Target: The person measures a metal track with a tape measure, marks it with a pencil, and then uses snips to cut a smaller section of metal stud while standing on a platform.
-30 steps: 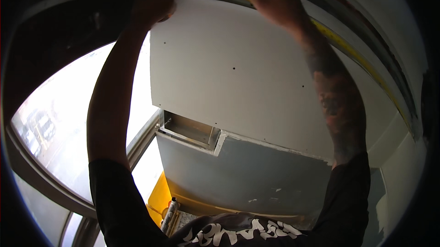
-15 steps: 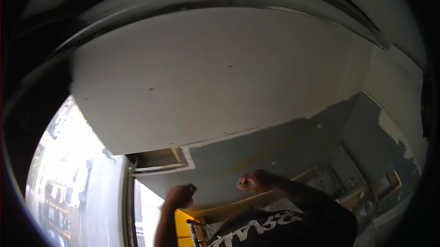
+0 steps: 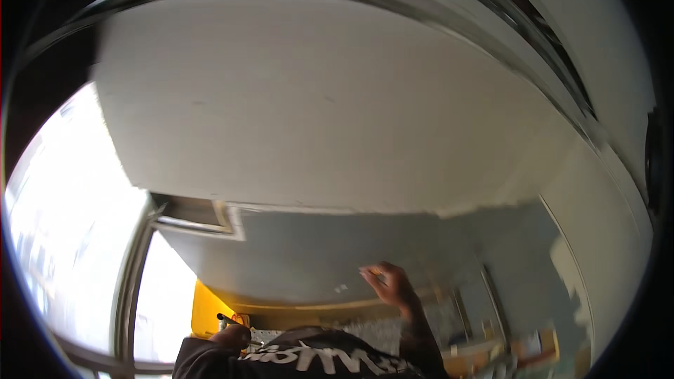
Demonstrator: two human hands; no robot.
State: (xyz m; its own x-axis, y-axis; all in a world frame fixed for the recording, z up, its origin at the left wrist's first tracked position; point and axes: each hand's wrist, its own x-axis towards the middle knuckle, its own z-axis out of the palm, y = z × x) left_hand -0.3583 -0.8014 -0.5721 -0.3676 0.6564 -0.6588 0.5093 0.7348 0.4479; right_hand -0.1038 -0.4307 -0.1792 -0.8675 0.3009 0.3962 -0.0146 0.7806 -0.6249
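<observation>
My right hand point(image 3: 391, 286) is raised in front of the grey part of the overhead surface, its thumb and fingers drawn together. A small orange-yellow bit shows between the fingers, too small and blurred to name. Low at the left, my left hand point(image 3: 233, 337) is beside the dark-capped top of a metal post point(image 3: 223, 320). Its fingers are smeared and partly hidden, so whether it grips the post cannot be made out. Above both hands spreads a large pale board point(image 3: 316, 105) with a few small dark marks.
A rectangular framed opening point(image 3: 193, 212) lies at the board's left corner. Bright daylight comes through the window point(image 3: 63, 224) at the far left. Below stands a yellow panel point(image 3: 209, 309). Boxes point(image 3: 533, 347) and blurred items sit at lower right, under a grey wall with pale patches.
The view has shifted. My left hand has dropped from a raised position to beside the post. My right hand stays up, its forearm now more upright.
</observation>
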